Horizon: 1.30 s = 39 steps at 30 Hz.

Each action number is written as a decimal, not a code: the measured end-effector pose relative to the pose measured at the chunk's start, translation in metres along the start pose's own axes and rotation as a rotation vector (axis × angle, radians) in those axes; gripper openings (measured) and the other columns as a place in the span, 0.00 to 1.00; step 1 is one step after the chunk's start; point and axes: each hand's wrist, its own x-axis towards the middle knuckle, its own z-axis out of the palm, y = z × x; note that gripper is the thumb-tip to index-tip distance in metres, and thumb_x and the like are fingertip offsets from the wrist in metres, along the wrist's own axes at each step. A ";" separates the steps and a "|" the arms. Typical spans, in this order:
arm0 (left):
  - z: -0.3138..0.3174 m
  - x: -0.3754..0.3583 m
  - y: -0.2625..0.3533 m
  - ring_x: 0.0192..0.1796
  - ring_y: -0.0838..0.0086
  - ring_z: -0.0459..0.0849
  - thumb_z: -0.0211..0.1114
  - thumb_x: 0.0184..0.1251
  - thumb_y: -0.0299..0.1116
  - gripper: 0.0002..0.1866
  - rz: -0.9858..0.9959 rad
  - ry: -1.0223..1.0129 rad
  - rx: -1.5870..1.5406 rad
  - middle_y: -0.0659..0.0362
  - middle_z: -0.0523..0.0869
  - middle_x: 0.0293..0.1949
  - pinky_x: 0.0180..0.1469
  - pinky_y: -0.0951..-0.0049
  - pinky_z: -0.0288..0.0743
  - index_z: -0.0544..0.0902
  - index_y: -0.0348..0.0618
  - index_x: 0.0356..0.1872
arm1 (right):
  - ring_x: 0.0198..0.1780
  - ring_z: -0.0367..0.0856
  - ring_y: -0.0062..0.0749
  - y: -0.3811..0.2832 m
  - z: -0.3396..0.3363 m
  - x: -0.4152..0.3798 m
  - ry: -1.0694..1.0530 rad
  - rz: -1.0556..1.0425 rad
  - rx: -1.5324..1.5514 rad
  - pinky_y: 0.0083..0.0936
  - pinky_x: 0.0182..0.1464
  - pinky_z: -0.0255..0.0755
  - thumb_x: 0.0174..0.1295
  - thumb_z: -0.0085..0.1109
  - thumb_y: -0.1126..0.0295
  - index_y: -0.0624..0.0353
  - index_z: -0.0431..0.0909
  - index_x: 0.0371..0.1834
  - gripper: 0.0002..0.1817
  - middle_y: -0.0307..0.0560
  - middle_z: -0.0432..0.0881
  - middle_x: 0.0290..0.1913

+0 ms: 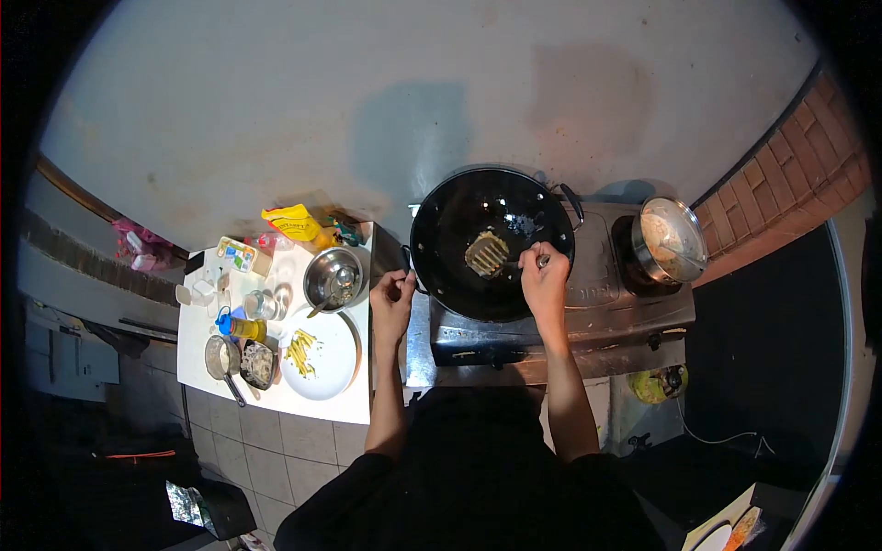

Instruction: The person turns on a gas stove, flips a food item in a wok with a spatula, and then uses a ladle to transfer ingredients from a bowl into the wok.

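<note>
A black wok (450, 216) with two looped handles stands on the stove in front of me. My left hand (393, 298) is closed at the wok's left handle, fingers pinched around it. With closed fingers my right hand (544, 275) grips a slotted spatula (490, 253), its head down inside the wok. Around and under the slotted head shows a pale yellowish piece of food (477, 264). Shiny wet patches glint on the wok's inner wall beyond it.
A metal pot (672, 241) with pale contents stands on the right of the steel stove (588, 317). On the white table (207, 363) at left are a plate (338, 372) with yellow-green strips, a steel bowl (317, 266), a blue-capped bottle (243, 328) and a small saucepan (219, 356).
</note>
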 end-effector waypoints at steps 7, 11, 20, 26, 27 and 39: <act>0.001 0.002 -0.007 0.23 0.89 0.67 0.62 0.65 0.29 0.08 0.065 0.005 -0.016 0.69 0.73 0.20 0.25 0.86 0.59 0.78 0.32 0.35 | 0.16 0.70 0.44 -0.003 0.003 0.004 0.056 0.015 0.032 0.35 0.23 0.60 0.56 0.52 0.75 0.71 0.71 0.18 0.11 0.61 0.70 0.15; 0.001 0.003 -0.007 0.24 0.89 0.67 0.63 0.64 0.29 0.08 0.064 0.013 -0.033 0.69 0.73 0.20 0.25 0.85 0.59 0.79 0.32 0.35 | 0.16 0.71 0.42 0.001 0.004 0.007 0.075 0.015 0.013 0.35 0.23 0.61 0.56 0.52 0.74 0.71 0.71 0.18 0.12 0.60 0.70 0.15; 0.001 0.003 0.002 0.23 0.89 0.67 0.64 0.64 0.30 0.08 0.063 0.010 -0.004 0.69 0.73 0.20 0.25 0.86 0.59 0.79 0.33 0.34 | 0.19 0.75 0.47 -0.004 0.001 0.011 0.045 0.023 -0.017 0.37 0.25 0.63 0.55 0.52 0.73 0.71 0.73 0.20 0.11 0.61 0.72 0.16; 0.001 0.002 0.003 0.23 0.88 0.67 0.64 0.64 0.30 0.09 0.057 0.020 0.018 0.68 0.73 0.20 0.25 0.86 0.59 0.78 0.32 0.34 | 0.22 0.76 0.54 -0.008 0.000 0.012 0.030 0.053 -0.068 0.39 0.26 0.64 0.56 0.52 0.72 0.72 0.72 0.19 0.13 0.63 0.72 0.17; 0.001 0.002 0.004 0.23 0.88 0.67 0.64 0.64 0.30 0.09 0.056 0.019 0.018 0.68 0.73 0.20 0.25 0.86 0.59 0.78 0.32 0.34 | 0.22 0.76 0.54 -0.007 0.000 0.013 0.030 0.054 -0.066 0.39 0.26 0.63 0.56 0.52 0.72 0.72 0.72 0.19 0.13 0.63 0.72 0.17; 0.000 0.001 0.003 0.25 0.87 0.68 0.63 0.66 0.32 0.09 0.027 -0.010 0.005 0.68 0.72 0.21 0.28 0.85 0.60 0.78 0.35 0.33 | 0.22 0.76 0.54 -0.011 -0.002 0.012 0.039 0.043 -0.077 0.39 0.26 0.63 0.57 0.52 0.70 0.71 0.72 0.19 0.14 0.62 0.73 0.17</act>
